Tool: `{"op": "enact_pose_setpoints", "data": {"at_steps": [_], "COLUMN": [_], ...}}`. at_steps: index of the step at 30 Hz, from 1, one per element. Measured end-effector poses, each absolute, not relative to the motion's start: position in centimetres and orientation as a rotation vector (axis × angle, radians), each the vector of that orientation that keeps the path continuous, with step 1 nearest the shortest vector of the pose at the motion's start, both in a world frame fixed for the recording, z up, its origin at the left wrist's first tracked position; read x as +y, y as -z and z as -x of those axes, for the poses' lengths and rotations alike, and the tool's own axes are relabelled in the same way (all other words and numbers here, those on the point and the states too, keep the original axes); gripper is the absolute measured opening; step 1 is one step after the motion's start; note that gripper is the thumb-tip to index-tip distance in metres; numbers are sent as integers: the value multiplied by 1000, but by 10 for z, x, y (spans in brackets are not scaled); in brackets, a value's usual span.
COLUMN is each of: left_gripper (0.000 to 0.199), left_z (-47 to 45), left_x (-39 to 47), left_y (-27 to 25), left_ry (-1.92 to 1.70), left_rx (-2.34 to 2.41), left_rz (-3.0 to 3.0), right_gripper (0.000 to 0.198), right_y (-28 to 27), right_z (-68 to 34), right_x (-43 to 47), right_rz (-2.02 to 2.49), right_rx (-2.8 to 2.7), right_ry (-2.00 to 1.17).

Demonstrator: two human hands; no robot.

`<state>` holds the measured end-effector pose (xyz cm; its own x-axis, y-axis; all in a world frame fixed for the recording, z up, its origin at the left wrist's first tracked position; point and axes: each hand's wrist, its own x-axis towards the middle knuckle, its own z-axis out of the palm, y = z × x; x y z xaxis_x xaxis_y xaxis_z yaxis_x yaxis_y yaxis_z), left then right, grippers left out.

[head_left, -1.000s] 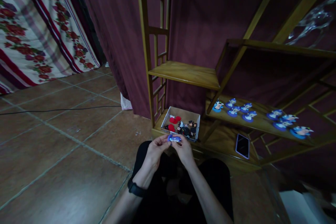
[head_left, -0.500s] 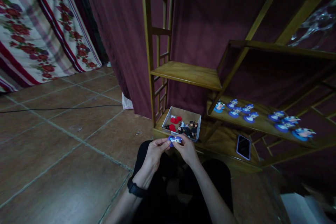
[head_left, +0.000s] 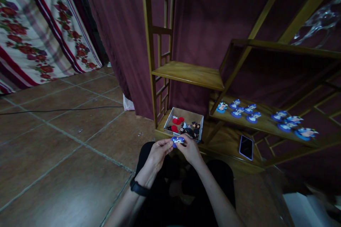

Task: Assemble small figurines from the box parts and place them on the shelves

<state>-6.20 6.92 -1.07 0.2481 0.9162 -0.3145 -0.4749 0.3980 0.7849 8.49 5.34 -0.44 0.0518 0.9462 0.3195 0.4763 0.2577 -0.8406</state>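
Our left hand (head_left: 156, 154) and right hand (head_left: 191, 152) pinch a small, round-based, purple-and-white, plastic-looking figurine (head_left: 177, 140); we should keep fingertip pressure light and even.

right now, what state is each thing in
toy, held in the left hand and right hand
box, open on top, small figures inside
shelf figures, standing upright
phone, lying flat, screen dark
wristband, fastened
cord, stretched along the floor
curtain, hanging
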Motion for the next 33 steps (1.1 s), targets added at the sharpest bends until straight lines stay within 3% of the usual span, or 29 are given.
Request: {"op": "enact_pose_setpoints", "data": {"at_steps": [12, 33], "left_gripper": [12, 9], "left_z": [56, 55], "left_x": [74, 71], "left_y": [3, 3], "left_ry": [-1001, -925], "left_rx": [746, 759], "left_rz": [-472, -414], "right_gripper": [24, 15], "right_y": [22, 16], "right_z": [-81, -80], "right_x": [57, 43], "right_rz": [1113, 1183], "right_rx": [-1142, -1219], "right_ry": [-1086, -873]}}
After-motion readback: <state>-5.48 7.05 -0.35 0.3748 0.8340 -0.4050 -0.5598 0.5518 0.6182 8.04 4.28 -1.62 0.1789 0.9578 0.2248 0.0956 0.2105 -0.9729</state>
